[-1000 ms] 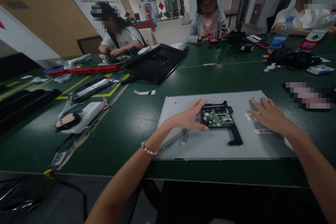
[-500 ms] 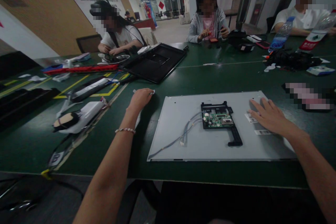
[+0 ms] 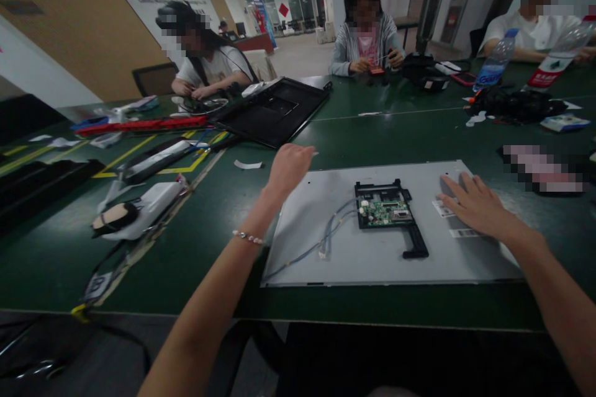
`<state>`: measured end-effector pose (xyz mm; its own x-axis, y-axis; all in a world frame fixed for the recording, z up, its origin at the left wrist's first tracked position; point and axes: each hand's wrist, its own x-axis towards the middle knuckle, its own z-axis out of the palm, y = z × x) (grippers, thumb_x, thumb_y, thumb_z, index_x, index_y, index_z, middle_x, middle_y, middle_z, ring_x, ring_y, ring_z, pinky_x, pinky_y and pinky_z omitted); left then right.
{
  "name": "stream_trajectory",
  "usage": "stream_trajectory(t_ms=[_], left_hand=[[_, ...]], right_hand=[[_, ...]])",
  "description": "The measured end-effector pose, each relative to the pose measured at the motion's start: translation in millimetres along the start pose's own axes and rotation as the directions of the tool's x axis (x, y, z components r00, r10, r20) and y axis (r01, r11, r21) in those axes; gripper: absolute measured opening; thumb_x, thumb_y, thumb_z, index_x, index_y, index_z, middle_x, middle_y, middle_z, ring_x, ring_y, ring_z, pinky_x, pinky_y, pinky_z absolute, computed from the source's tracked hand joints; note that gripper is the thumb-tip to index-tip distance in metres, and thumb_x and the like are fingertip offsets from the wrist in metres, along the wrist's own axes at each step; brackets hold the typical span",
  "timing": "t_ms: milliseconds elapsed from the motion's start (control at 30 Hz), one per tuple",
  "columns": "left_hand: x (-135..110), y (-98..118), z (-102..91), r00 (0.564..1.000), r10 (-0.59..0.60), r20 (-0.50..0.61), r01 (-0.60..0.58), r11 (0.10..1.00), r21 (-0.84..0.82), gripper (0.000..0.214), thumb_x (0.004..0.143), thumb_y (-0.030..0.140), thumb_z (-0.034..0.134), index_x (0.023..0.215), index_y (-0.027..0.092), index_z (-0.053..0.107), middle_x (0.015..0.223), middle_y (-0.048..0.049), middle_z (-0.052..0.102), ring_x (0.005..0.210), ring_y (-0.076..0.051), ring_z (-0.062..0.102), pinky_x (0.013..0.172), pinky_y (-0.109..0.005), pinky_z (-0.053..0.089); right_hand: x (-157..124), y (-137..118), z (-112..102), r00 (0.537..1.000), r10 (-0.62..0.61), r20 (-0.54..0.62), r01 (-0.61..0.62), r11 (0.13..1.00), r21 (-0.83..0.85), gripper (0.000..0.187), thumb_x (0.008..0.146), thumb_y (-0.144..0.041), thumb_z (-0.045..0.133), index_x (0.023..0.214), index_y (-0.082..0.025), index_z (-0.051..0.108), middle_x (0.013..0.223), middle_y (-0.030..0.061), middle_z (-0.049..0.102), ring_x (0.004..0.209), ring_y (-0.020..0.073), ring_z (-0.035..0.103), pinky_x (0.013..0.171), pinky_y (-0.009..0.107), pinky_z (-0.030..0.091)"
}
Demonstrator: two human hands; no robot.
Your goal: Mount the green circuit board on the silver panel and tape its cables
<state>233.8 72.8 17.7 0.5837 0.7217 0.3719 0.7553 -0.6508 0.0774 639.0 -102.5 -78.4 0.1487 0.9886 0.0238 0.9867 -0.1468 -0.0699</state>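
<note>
A flat grey display panel (image 3: 298,248) lies on the table with its back up. A black bracket (image 3: 415,242) carrying a green circuit board (image 3: 384,213) sits at its middle, and thin grey cables (image 3: 328,232) run from it to the lower left corner. My right hand (image 3: 479,205) rests flat on the panel's right side, fingers spread, beside white labels (image 3: 465,233). Over the panel's upper left edge, my left hand (image 3: 291,167) has its fingers curled together; a tiny pale bit shows at the fingertips, too small to name. A white strip (image 3: 248,165) lies on the table left of that hand.
Behind my left hand lies a black display housing (image 3: 274,111). A white device (image 3: 151,208) with cables is at left. A phone (image 3: 542,169), a black bundle (image 3: 516,105) and bottles (image 3: 497,62) stand or lie at right. Several people sit across the green table (image 3: 354,136).
My left hand has moved right, from the table beside the panel to above its upper left edge. The white strip now lies on the table where that hand was. My right hand stays in place.
</note>
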Motion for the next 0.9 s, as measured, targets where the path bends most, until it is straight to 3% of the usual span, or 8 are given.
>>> stream_trajectory(t_ms=[67, 167, 300, 500, 900], left_hand=[[8.3, 47.4, 5.8, 0.993, 0.114, 0.034, -0.117, 0.986, 0.117, 0.026, 0.098, 0.027, 0.043, 0.098, 0.018, 0.068, 0.084, -0.0097, 0.070, 0.083, -0.021, 0.062, 0.090, -0.038, 0.042], [15.0, 105.4, 19.8, 0.929, 0.333, 0.163, -0.352, 0.931, 0.101, 0.019, 0.092, 0.014, 0.049, 0.091, 0.016, 0.068, 0.086, -0.0085, 0.073, 0.081, -0.019, 0.064, 0.092, -0.036, 0.040], [20.7, 142.8, 38.0, 0.904, 0.360, 0.230, -0.395, 0.909, 0.130, 0.017, 0.088, 0.009, 0.053, 0.085, 0.015, 0.069, 0.083, -0.0088, 0.074, 0.079, -0.019, 0.065, 0.090, -0.037, 0.040], [24.3, 147.3, 48.3, 0.911, 0.336, 0.237, -0.368, 0.924, 0.103, 0.019, 0.087, 0.010, 0.053, 0.080, 0.013, 0.070, 0.085, -0.0119, 0.073, 0.082, -0.022, 0.067, 0.076, -0.036, 0.042], [19.4, 139.9, 60.6, 0.944, 0.283, 0.170, -0.269, 0.958, -0.102, 0.026, 0.093, 0.017, 0.050, 0.088, 0.016, 0.075, 0.091, -0.0088, 0.075, 0.085, -0.020, 0.068, 0.076, -0.032, 0.046]], right_hand=[[0.2, 0.5, -0.4, 1.000, 0.000, 0.006, 0.000, 1.000, 0.002, 0.071, 0.097, -0.060, 0.019, 0.154, -0.020, 0.035, 0.157, 0.0176, 0.033, 0.142, 0.0461, 0.030, 0.109, 0.061, 0.033], [0.5, 1.9, 0.1, 1.000, -0.004, 0.007, 0.004, 1.000, 0.005, 0.069, 0.097, -0.060, 0.021, 0.154, -0.022, 0.033, 0.158, 0.0166, 0.032, 0.142, 0.0462, 0.028, 0.108, 0.061, 0.033], [0.9, 2.4, 1.2, 1.000, 0.002, -0.004, -0.002, 1.000, 0.002, 0.070, 0.097, -0.061, 0.019, 0.154, -0.023, 0.033, 0.157, 0.0179, 0.031, 0.142, 0.0469, 0.028, 0.107, 0.061, 0.034], [0.8, 1.2, 1.2, 1.000, -0.008, -0.030, 0.008, 1.000, -0.019, 0.068, 0.098, -0.059, 0.020, 0.153, -0.022, 0.035, 0.157, 0.0186, 0.033, 0.142, 0.0459, 0.030, 0.106, 0.059, 0.035], [1.6, 2.2, 1.2, 1.000, 0.009, 0.000, -0.009, 1.000, 0.016, 0.072, 0.096, -0.062, 0.017, 0.153, -0.022, 0.034, 0.158, 0.0191, 0.030, 0.142, 0.0481, 0.028, 0.108, 0.062, 0.033]])
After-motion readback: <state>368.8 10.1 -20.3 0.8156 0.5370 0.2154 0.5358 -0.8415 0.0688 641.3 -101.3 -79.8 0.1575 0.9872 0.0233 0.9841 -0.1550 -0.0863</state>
